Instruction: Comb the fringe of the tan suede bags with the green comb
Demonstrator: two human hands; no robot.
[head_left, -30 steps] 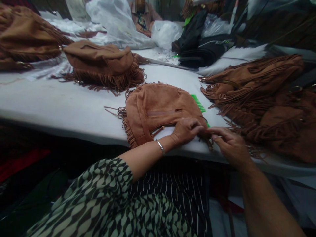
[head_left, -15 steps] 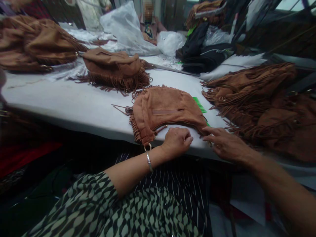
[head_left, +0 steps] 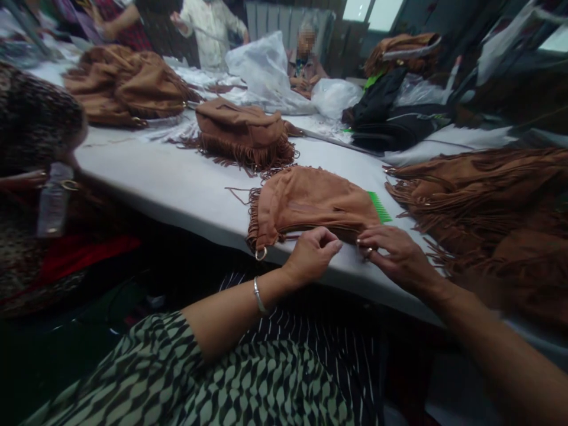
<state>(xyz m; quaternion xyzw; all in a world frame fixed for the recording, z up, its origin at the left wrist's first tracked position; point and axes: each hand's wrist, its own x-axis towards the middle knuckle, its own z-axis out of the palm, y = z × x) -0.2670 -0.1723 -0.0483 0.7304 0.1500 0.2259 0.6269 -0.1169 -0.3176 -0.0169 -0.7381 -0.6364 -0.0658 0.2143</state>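
Hold the left hand (head_left: 309,254) in a loose curl just short of the bag (head_left: 326,198), with thumb and forefinger almost together. Hold the right hand (head_left: 400,255) with thumb and fingertips likewise close, at the right end of the bag; too blurred to tell of anything pinched in either. Have the bag lying on the table (head_left: 177,183), directly beyond both hands, with fringe (head_left: 252,222) and a ring (head_left: 261,259) to the left of the left hand. See a green comb (head_left: 379,208) just beyond the right hand, another bag (head_left: 239,123) farther off past the left hand, and a pile of bags (head_left: 497,207) right of the right hand.
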